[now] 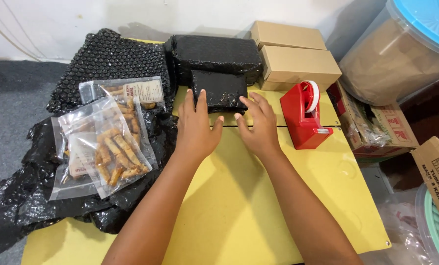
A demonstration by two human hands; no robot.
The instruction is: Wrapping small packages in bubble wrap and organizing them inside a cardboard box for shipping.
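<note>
touching small black parcel [218, 90] — left hand [196, 126], right hand [258, 126]

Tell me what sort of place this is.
Probably a small home packing station for snack orders. Clear snack pouches lie on black bubble wrap, a red tape dispenser stands by plain cardboard boxes, and both hands rest at a small wrapped parcel.

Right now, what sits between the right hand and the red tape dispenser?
Nothing: in the head view only bare yellow table shows between the right hand and the red tape dispenser.
</note>
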